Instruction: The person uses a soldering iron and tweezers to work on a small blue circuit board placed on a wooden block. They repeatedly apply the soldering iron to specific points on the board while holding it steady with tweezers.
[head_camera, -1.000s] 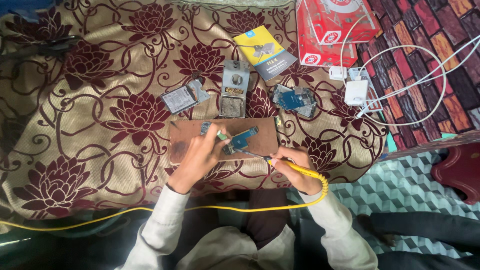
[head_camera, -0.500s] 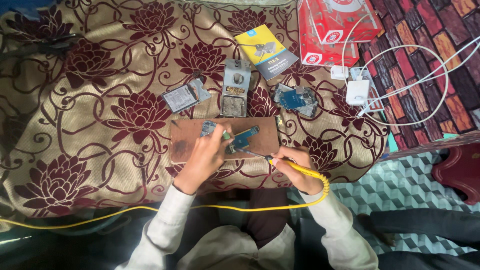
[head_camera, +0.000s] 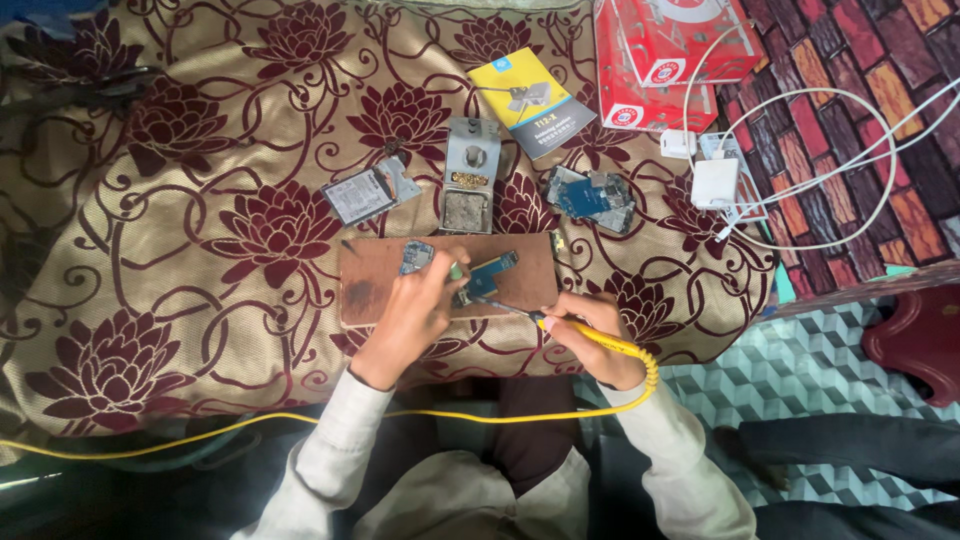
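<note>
Left hand (head_camera: 415, 315) rests on a brown wooden board (head_camera: 375, 285), fingers pressed down on a small blue circuit board (head_camera: 487, 275) lying near the board's middle; a second small circuit board (head_camera: 416, 256) lies just beside it, toward the upper left. Right hand (head_camera: 590, 335) is clenched around a yellow-handled soldering iron (head_camera: 575, 332), tip reaching the blue board, its yellow cable (head_camera: 300, 415) trailing left across the lap. Beyond the wooden board, on the floral cloth (head_camera: 200, 200): a grey soldering stand (head_camera: 470, 175), a flat battery (head_camera: 365, 193), a larger opened device (head_camera: 590, 197), a yellow booklet (head_camera: 530, 100), a red box (head_camera: 665, 45), white chargers (head_camera: 715, 180)
</note>
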